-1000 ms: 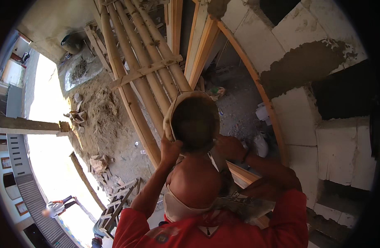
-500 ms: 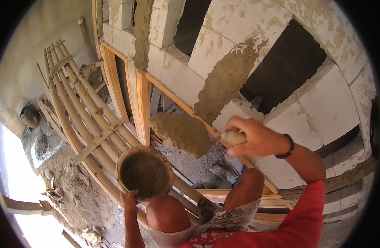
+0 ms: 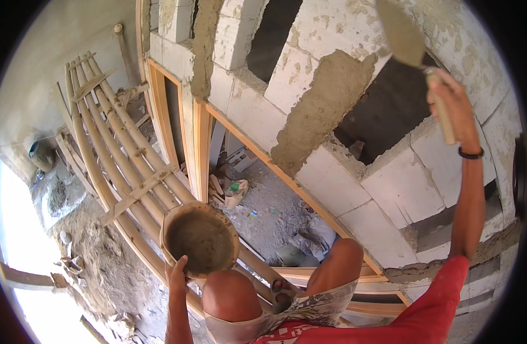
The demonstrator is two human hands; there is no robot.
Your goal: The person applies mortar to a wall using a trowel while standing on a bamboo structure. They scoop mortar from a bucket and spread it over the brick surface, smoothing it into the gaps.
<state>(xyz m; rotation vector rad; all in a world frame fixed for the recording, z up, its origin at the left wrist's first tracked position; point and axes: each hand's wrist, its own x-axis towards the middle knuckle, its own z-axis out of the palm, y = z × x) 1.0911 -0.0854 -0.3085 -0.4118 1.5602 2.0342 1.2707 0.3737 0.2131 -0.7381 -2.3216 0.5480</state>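
My right hand (image 3: pixel 455 106) is raised at the upper right, closed round the wooden handle of a trowel (image 3: pixel 402 35). Its blade is smeared by motion and points up over the block wall, near the top of a dark opening. Below and left of it, a strip of wet grey mortar (image 3: pixel 321 112) covers the joint between pale blocks. My left hand (image 3: pixel 177 270) grips the near rim of a round bucket (image 3: pixel 233 229), thumb over the edge. Grey mortar (image 3: pixel 199 238) lies inside the bucket, which sits by my knee over the bamboo poles.
A scaffold of bamboo poles (image 3: pixel 111 163) runs under me to the far left. The block wall (image 3: pixel 398 178) has dark openings. Below it, a wooden frame (image 3: pixel 292 180) surrounds an opening onto rubble-strewn floor (image 3: pixel 263 212). Sand heaps (image 3: pixel 102 264) lie lower left.
My right hand has swung the trowel up and right from above the bucket side. The mortar load on its blade is no longer seen, and the wall's mortar strip looks fuller. The left hand stays at the bucket.
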